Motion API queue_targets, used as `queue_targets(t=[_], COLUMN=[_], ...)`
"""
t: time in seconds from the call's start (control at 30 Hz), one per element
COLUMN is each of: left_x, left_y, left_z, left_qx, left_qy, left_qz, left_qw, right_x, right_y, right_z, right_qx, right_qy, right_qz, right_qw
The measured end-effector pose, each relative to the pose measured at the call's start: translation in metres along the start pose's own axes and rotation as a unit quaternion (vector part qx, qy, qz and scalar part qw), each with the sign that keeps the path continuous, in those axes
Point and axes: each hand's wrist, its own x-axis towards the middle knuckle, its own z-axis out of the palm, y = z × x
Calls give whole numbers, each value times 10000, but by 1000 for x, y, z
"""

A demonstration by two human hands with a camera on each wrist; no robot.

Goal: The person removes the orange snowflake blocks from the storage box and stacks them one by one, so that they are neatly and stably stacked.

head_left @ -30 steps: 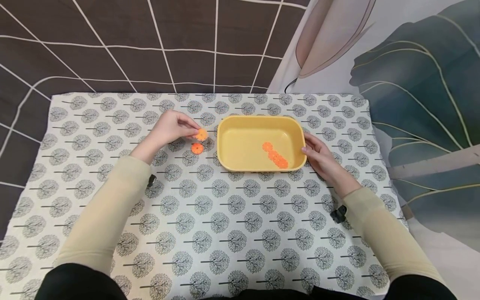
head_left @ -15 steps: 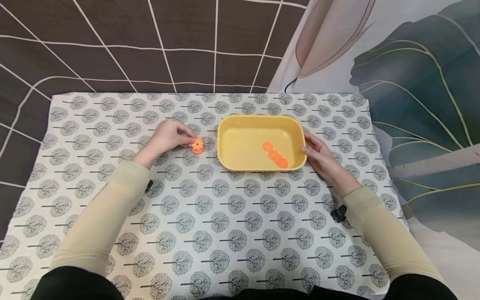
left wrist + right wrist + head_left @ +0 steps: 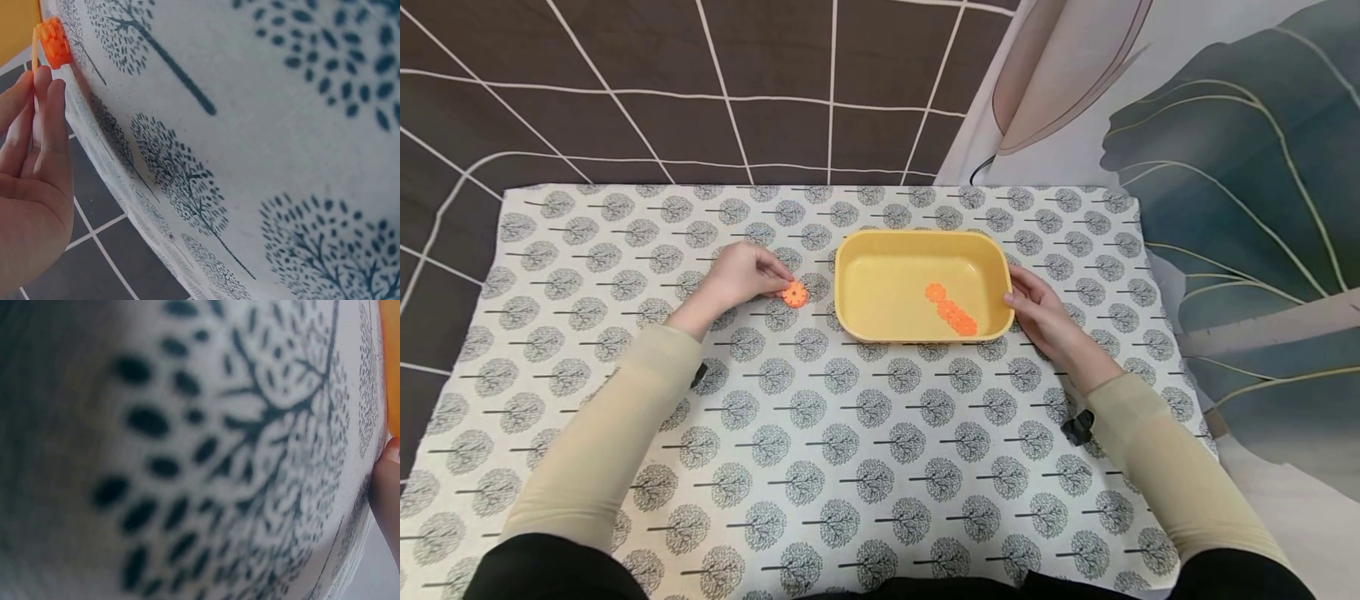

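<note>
In the head view my left hand (image 3: 743, 273) pinches a thin orange snowflake-shaped disc (image 3: 35, 49) between thumb and fingertips, left of the yellow basin (image 3: 880, 335). The left wrist view has that disc edge-on, beside a short stack of orange discs (image 3: 55, 44) on the cloth. Whether disc and stack touch, I cannot tell. My right hand (image 3: 1051, 321) holds the basin's right end, thumb tip at the rim and fingers along the outer wall, partly hidden. Several orange snowflake discs (image 3: 955, 317) lie in a slanting row on the basin floor.
A white cloth (image 3: 895, 483) with a dark tree print covers the table. Behind it hangs dark fabric (image 3: 662, 108) with a white grid, and a leaf-patterned curtain (image 3: 1240, 217) stands at the right.
My left hand has moved down and slightly left with its disc, which now overlaps the orange piece on the cloth in the head view. The right hand and the basin have stayed still.
</note>
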Motion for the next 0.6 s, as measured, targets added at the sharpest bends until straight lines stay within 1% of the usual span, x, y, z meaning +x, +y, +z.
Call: queue_targets(t=[0.3,0.6], left_x=[0,-1], left_y=[-2,-2], left_z=[1,4], left_qx=[32,146], left_qy=[34,56], left_qz=[-43,21], left_qw=[10000,9999], right_x=[0,0], right_y=[1,1], right_z=[-1,-1], right_qx=[-71,-28], right_qy=[-17,-1], right_qz=[34,-5], right_qw=[10000,10000])
